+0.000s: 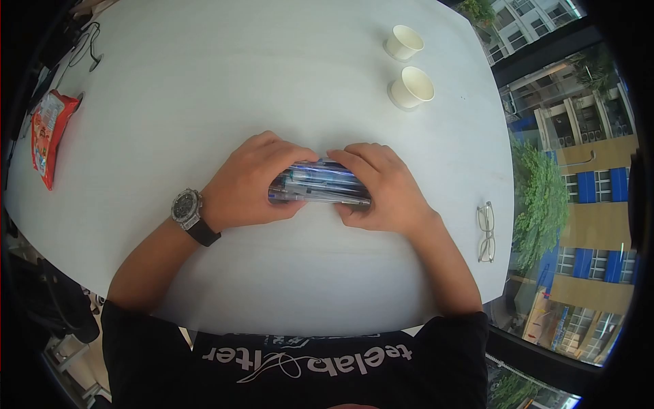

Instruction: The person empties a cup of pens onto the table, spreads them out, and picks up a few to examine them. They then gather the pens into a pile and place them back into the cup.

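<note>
A bundle of several pens (320,184) with blue and clear barrels lies flat on the white table (204,88), held from both ends. My left hand (252,183), with a wristwatch (187,208) on its wrist, cups the bundle's left end. My right hand (385,191) closes over the right end, thumb underneath at the front. The fingers of both hands curl over the top and hide the pens' tips and caps.
Two white paper cups (411,87) (403,42) stand at the far right of the table. A pair of glasses (486,232) lies near the right edge. A red snack packet (48,133) lies at the left edge, with cables (85,44) beyond it.
</note>
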The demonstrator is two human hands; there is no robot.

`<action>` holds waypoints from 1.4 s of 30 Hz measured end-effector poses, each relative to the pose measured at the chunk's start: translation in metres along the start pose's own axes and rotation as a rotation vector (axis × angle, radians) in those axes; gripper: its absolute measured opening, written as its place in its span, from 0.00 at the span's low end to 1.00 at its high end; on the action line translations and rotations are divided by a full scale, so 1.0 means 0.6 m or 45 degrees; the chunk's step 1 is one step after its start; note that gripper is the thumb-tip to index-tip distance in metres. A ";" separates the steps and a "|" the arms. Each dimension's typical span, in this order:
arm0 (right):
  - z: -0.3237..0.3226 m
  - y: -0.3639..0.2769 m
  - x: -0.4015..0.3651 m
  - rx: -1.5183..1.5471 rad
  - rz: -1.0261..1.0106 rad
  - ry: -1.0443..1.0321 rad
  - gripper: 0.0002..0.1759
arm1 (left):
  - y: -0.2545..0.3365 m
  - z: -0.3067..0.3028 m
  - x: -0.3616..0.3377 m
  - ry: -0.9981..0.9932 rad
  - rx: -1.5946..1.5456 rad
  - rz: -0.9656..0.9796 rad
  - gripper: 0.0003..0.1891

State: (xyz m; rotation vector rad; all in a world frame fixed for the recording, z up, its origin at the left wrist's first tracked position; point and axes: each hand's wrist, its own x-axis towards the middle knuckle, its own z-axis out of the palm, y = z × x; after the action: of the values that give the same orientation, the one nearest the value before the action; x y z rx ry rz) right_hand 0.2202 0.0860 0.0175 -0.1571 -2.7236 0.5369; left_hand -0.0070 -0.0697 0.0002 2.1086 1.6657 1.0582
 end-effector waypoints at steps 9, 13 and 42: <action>-0.007 -0.003 -0.001 -0.024 0.052 -0.121 0.39 | 0.001 0.005 -0.002 -0.088 -0.010 -0.050 0.33; -0.005 -0.002 -0.001 -0.036 0.034 -0.104 0.37 | 0.000 -0.001 0.002 -0.077 -0.045 -0.046 0.32; 0.012 0.031 -0.012 0.827 0.374 0.123 0.28 | -0.025 -0.010 -0.002 -0.037 -0.453 -0.253 0.35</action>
State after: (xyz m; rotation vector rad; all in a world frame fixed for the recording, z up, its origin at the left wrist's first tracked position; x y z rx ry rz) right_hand 0.2247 0.0991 0.0018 -0.3972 -2.3016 1.4145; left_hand -0.0225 -0.0676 -0.0051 1.6908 1.5051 1.1545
